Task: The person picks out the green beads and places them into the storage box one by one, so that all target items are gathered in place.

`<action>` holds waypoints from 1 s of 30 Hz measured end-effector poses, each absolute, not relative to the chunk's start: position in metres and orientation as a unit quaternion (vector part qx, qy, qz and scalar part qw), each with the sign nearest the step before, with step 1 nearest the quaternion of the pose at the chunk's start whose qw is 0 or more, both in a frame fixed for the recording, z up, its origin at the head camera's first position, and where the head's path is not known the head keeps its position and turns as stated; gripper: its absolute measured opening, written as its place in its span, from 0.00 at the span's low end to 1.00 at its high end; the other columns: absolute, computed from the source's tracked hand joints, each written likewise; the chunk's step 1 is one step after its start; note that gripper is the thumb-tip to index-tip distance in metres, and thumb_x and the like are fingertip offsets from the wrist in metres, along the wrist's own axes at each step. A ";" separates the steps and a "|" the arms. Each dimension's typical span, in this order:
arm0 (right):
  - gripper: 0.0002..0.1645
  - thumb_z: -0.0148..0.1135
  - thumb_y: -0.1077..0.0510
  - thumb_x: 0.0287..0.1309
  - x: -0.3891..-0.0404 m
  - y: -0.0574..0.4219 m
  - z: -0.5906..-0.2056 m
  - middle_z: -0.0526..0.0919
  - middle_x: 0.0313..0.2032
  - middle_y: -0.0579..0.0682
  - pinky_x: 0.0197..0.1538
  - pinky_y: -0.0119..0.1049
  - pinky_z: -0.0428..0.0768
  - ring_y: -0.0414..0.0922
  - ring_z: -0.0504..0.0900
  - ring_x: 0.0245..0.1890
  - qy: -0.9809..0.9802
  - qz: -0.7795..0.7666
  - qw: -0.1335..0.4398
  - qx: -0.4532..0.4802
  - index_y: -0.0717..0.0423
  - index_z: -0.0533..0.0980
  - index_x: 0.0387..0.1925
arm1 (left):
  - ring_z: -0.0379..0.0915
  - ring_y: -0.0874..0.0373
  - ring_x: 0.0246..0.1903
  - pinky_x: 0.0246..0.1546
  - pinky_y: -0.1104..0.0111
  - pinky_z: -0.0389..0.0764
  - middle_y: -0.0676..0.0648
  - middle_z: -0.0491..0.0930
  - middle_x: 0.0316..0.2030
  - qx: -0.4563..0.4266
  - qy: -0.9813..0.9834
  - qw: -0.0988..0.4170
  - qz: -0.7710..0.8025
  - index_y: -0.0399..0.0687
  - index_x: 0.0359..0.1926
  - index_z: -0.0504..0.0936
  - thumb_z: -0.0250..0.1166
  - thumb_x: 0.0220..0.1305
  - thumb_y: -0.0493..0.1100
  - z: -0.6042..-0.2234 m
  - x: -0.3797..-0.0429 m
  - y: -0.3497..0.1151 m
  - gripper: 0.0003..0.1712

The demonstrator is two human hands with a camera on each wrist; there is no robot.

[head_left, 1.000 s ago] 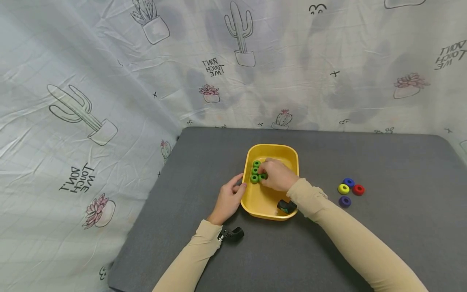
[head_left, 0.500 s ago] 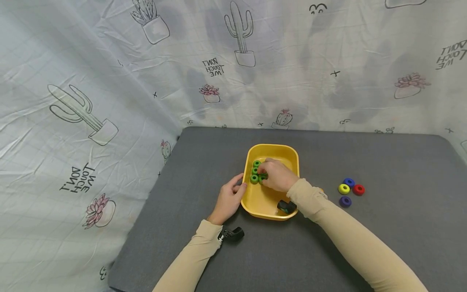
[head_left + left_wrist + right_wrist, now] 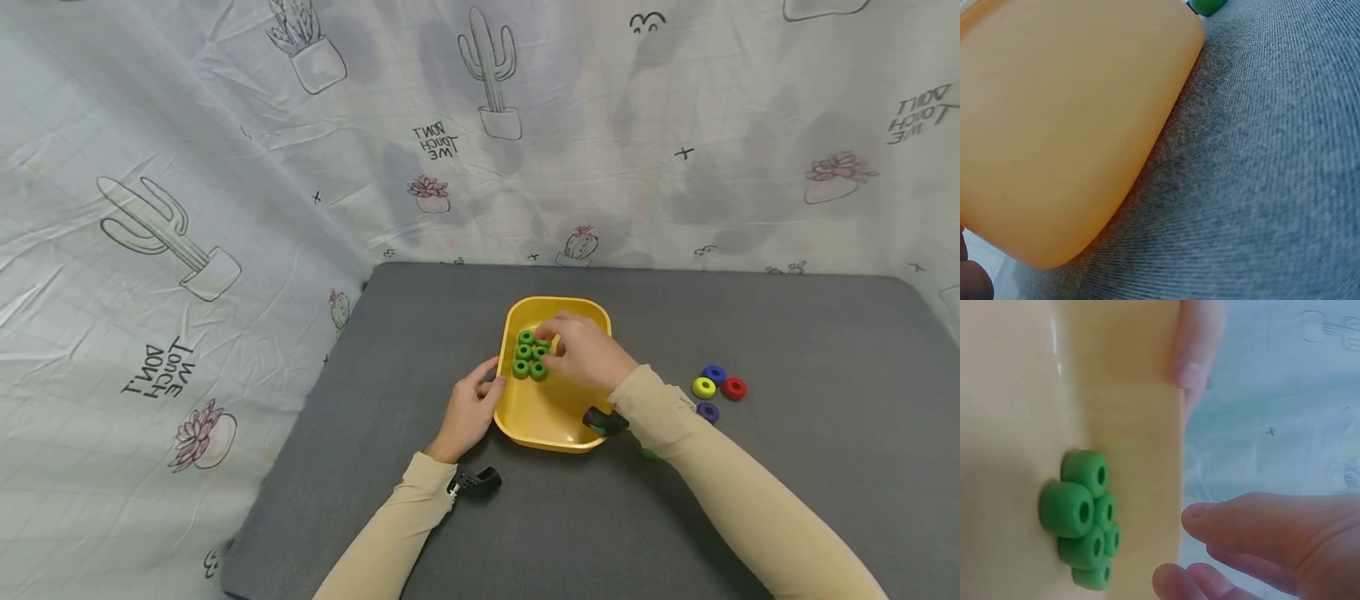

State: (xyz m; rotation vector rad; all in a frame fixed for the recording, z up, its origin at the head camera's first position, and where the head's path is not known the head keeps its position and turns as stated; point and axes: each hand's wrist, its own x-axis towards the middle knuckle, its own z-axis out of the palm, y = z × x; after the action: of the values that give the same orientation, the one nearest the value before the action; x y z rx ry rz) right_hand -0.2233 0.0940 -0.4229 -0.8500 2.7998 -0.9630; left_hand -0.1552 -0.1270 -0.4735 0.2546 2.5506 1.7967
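Note:
A yellow plastic tray stands on the grey table. Inside, along its left wall, several chunky green beads with round holes lie close together in two rows. My left hand holds the tray at its left rim; a fingertip laps over the rim in the right wrist view. Above the beads is my right hand, thumb and fingers spread apart. In the right wrist view nothing sits between its fingertips. The left wrist view mostly shows the tray's outer wall.
Right of the tray lie a yellow bead, a blue bead, a red bead and a purple bead. Something green peeks out beneath the right forearm. A cactus-print cloth hangs behind the table.
My right hand has let go of a green bead in the right-hand row and pulled slightly back to the right, its fingers spreading. The left hand and tray stay put.

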 end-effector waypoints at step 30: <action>0.13 0.73 0.58 0.64 -0.153 0.175 -0.397 0.84 0.42 0.46 0.30 0.34 0.79 0.39 0.80 0.32 0.906 -0.347 -0.095 -0.223 0.51 0.85 0.49 | 0.81 0.45 0.28 0.29 0.73 0.73 0.35 0.90 0.36 0.091 0.804 -0.003 0.588 0.40 0.73 0.72 0.59 0.79 0.40 -0.506 -0.167 -0.135 0.26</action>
State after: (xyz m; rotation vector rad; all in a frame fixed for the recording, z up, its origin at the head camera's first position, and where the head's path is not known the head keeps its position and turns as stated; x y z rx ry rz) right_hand -0.1535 0.1746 -0.3974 -0.7454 3.0331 -1.1608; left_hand -0.1665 -0.1351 -0.5056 0.2874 2.5306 1.8493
